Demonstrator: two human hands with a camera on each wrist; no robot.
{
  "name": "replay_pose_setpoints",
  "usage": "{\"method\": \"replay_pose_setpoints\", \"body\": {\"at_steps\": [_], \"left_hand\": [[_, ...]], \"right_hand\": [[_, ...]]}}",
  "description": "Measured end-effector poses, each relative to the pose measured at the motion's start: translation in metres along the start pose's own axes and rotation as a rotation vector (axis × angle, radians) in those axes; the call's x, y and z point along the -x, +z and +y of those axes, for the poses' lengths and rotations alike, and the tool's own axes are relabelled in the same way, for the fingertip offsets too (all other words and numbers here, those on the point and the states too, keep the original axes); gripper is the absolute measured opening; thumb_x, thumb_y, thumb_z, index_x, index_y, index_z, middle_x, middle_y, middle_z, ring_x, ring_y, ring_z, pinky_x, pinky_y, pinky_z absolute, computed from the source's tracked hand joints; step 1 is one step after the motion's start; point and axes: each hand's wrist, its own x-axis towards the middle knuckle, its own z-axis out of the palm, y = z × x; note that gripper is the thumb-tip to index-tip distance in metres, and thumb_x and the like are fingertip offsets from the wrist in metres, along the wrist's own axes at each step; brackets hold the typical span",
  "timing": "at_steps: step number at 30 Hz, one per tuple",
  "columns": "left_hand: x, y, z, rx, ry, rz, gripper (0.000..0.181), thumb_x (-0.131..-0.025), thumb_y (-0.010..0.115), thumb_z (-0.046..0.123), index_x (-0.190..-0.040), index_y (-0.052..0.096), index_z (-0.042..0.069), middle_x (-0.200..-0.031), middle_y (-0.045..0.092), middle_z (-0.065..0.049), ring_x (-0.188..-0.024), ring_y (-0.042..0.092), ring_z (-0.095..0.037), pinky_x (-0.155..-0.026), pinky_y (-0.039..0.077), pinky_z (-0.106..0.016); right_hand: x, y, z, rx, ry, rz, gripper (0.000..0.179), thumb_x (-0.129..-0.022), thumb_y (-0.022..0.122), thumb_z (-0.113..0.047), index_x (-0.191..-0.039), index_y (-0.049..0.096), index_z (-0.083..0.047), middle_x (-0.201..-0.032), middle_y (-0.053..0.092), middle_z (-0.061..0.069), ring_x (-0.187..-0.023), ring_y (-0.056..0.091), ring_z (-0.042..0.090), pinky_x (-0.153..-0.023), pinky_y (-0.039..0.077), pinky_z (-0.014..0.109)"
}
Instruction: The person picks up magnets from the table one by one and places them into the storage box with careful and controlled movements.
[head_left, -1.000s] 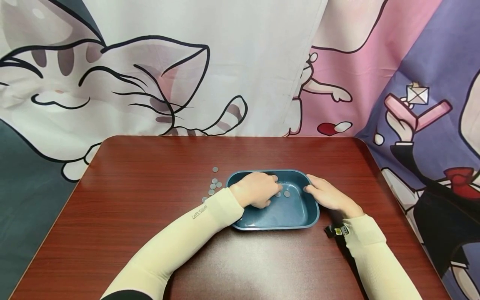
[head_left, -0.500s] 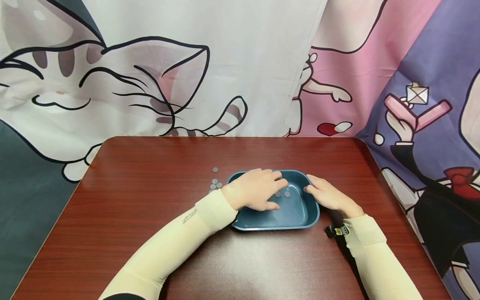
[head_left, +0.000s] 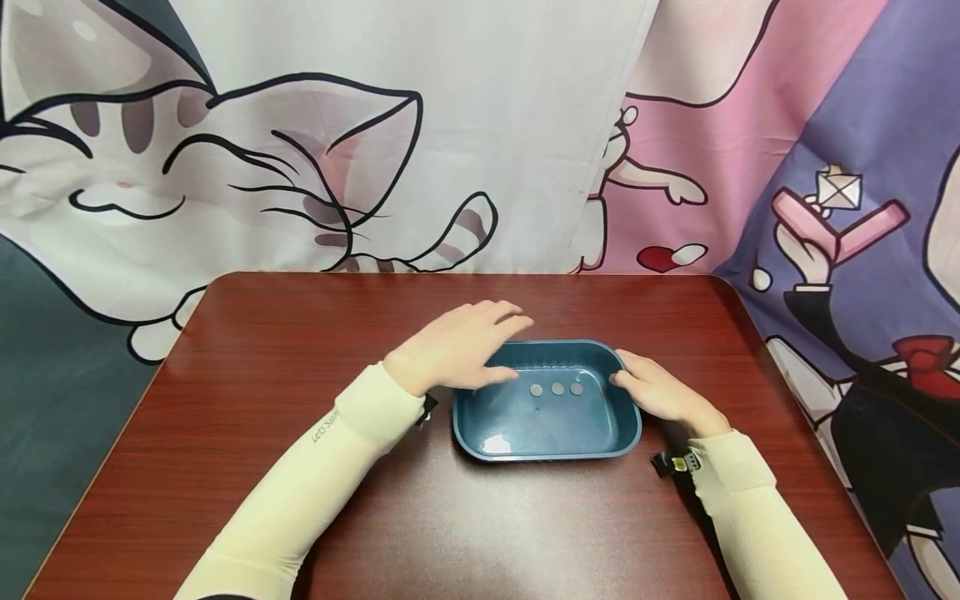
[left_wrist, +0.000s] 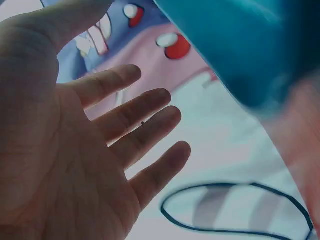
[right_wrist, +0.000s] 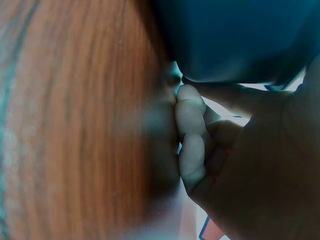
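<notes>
A blue rectangular tray [head_left: 517, 433] with rounded corners sits on the table, holding three small silver-grey coin-like discs [head_left: 557, 389] in a row. My left hand [head_left: 461, 346] hovers over its back left corner, fingers extended. In the left wrist view, the palm and spread fingers [left_wrist: 150, 110] hold nothing. At the other end, my right hand [head_left: 660, 390] grips the tray's right wall, with the thumb at the inner side of the rim. Seen from the right wrist, curled fingers [right_wrist: 191, 130] lie under the tray's edge [right_wrist: 225, 75]. The loose discs on the table are hidden behind the left hand and forearm.
The reddish-brown wooden table [head_left: 315, 317] reaches to a cartoon-printed curtain [head_left: 525, 125] at the back. A small black device [head_left: 662, 464] sits at the right wrist, and another [head_left: 426, 408] shows at the left cuff.
My left hand has opened and moved left out of the tray, uncovering a third disc inside and covering the loose ones on the table. The right hand stays on the tray's edge.
</notes>
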Motion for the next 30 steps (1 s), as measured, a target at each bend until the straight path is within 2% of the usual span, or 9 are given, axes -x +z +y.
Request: {"method": "replay_pose_setpoints", "body": {"at_steps": [8, 14, 21, 30], "left_hand": [[0.023, 0.016, -0.045, 0.038, -0.049, 0.057, 0.059, -0.093, 0.058, 0.044, -0.142, 0.046, 0.013, -0.139, 0.05, -0.005, -0.126, 0.05, -0.023, -0.106, 0.04, -0.041], [0.035, 0.033, -0.071, 0.049, -0.081, 0.051, 0.047, -0.095, 0.057, 0.029, -0.138, 0.051, 0.012, -0.132, 0.053, -0.005, -0.119, 0.053, -0.023, -0.104, 0.042, -0.039], [0.041, 0.052, -0.087, 0.066, -0.096, 0.046, 0.036, -0.091, 0.063, 0.018, -0.126, 0.061, 0.011, -0.12, 0.056, -0.005, -0.108, 0.056, -0.022, -0.096, 0.046, -0.037], [0.038, 0.069, -0.098, 0.052, -0.118, -0.018, 0.024, -0.09, 0.065, 0.017, -0.113, 0.064, 0.015, -0.107, 0.053, -0.004, -0.094, 0.055, -0.02, -0.086, 0.048, -0.035]], "right_hand": [[-0.001, 0.002, 0.002, 0.001, -0.011, 0.008, 0.029, -0.097, 0.045, -0.012, -0.124, 0.055, -0.009, -0.107, 0.06, 0.004, -0.094, 0.055, 0.018, -0.084, 0.048, 0.034], [0.0, 0.001, 0.001, -0.009, -0.011, 0.006, 0.03, -0.097, 0.045, -0.012, -0.125, 0.054, -0.007, -0.109, 0.061, 0.006, -0.095, 0.055, 0.019, -0.085, 0.048, 0.038], [0.001, 0.002, 0.001, -0.001, -0.001, 0.003, 0.031, -0.097, 0.045, -0.012, -0.127, 0.054, -0.008, -0.111, 0.061, 0.004, -0.096, 0.056, 0.019, -0.087, 0.048, 0.038], [0.0, 0.001, 0.001, 0.001, -0.001, -0.002, 0.031, -0.096, 0.045, -0.012, -0.125, 0.054, -0.01, -0.109, 0.06, 0.003, -0.095, 0.055, 0.019, -0.086, 0.048, 0.037]]}}
